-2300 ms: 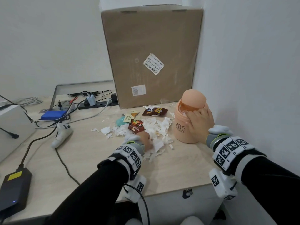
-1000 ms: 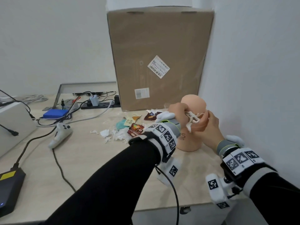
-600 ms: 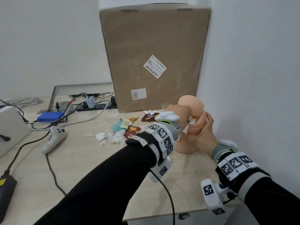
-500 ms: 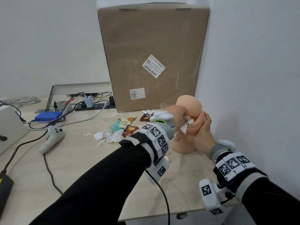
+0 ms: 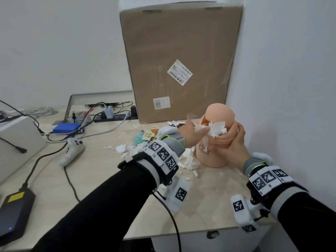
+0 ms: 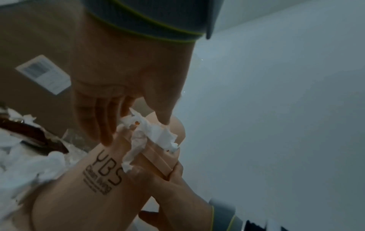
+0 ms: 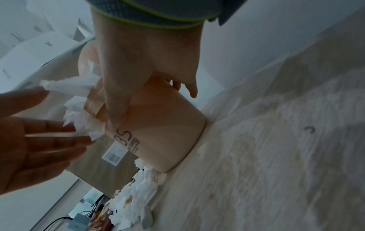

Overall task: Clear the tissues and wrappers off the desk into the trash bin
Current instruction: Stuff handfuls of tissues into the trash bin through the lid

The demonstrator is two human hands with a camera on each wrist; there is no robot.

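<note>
A peach trash bin (image 5: 211, 157) with a domed swing lid stands at the desk's right, near the wall. My right hand (image 5: 234, 148) grips its side and rim from the right, thumb across the front (image 7: 116, 109). A wad of torn white tissue (image 5: 217, 129) sticks out of the lid opening and hangs over the rim (image 6: 150, 134). My left hand (image 5: 198, 131) is beside it, fingers (image 6: 102, 125) straight and spread, touching the tissue. More tissue scraps (image 5: 131, 148) and wrappers (image 5: 147, 136) lie on the desk left of the bin.
A tall cardboard box (image 5: 181, 60) stands just behind the bin, the wall close on the right. A white controller (image 5: 72, 150), cables, a power strip (image 5: 112, 118) and a blue box (image 5: 66, 128) are at the left. A black device (image 5: 14, 211) lies front left.
My left hand carried a handful of tissue from the desk to the bin's lid, then let go and straightened its fingers. The right hand has kept hold of the bin.
</note>
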